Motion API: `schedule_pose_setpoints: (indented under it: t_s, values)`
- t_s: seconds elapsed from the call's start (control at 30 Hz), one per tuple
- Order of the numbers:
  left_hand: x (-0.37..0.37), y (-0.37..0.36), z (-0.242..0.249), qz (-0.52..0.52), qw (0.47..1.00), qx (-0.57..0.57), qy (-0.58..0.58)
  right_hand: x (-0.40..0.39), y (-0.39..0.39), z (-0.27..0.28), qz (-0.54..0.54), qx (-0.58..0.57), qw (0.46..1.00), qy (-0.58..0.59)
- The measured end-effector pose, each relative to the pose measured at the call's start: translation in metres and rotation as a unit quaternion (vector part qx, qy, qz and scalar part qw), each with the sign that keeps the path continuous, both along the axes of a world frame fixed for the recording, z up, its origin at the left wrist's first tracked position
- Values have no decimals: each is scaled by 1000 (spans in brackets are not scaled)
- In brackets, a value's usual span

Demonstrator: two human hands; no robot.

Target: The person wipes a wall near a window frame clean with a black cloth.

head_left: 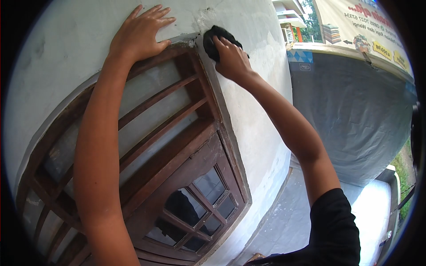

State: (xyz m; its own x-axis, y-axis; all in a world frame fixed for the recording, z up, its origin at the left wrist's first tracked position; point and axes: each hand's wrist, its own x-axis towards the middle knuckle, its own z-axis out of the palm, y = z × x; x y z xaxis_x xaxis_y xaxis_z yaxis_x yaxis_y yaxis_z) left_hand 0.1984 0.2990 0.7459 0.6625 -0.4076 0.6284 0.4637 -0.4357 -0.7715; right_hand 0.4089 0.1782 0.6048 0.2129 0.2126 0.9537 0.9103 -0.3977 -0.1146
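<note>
My right hand [234, 57] grips a bunched black cloth [214, 41] and presses it on the pale wall [248, 22], just beside the upper corner of a brown wooden door frame [195, 62]. Part of the cloth is hidden under the fingers. My left hand [138, 36] lies on the wall above the frame's top edge, its fingers spread and nothing in it. A rough whitish patch [206, 17] marks the wall between the two hands, above the cloth.
Below the arms is a brown door [177, 177] with small glass panes and slatted openings above it. At the right hang a grey tarp [346, 115] and a printed banner [368, 26]. A tiled floor [284, 213] lies far below.
</note>
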Motion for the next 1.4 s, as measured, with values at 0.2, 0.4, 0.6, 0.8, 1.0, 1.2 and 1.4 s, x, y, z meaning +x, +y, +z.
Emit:
schedule_pose_setpoints:
  t_s: [0.2, 0.4, 0.6, 0.8, 1.0, 1.2, 1.4]
  values:
    - [0, -2, -1, 11, 1000, -17, -1, 1, -13, 23, 60, 93, 992, 65]
    - [-1, -2, -1, 12, 1000, -18, 1, 10, 13, 106, 61, 61, 994, -71]
    - [0, 0, 0, 5, 1000, 0, -4, -13, 17, 51, 1, 42, 997, -68]
    - [1, -1, 0, 2, 1000, 4, 1, -30, -6, -4, 43, -3, 999, -1]
    - [0, -3, -1, 12, 1000, -18, 1, -3, -3, 55, 54, 148, 986, -53]
    - [-1, -3, 0, 8, 1000, -18, 2, 20, 22, 94, 9, 68, 997, -41]
    - [0, -1, 0, 2, 1000, 1, -5, 2, 10, 19, -17, 28, 997, -76]
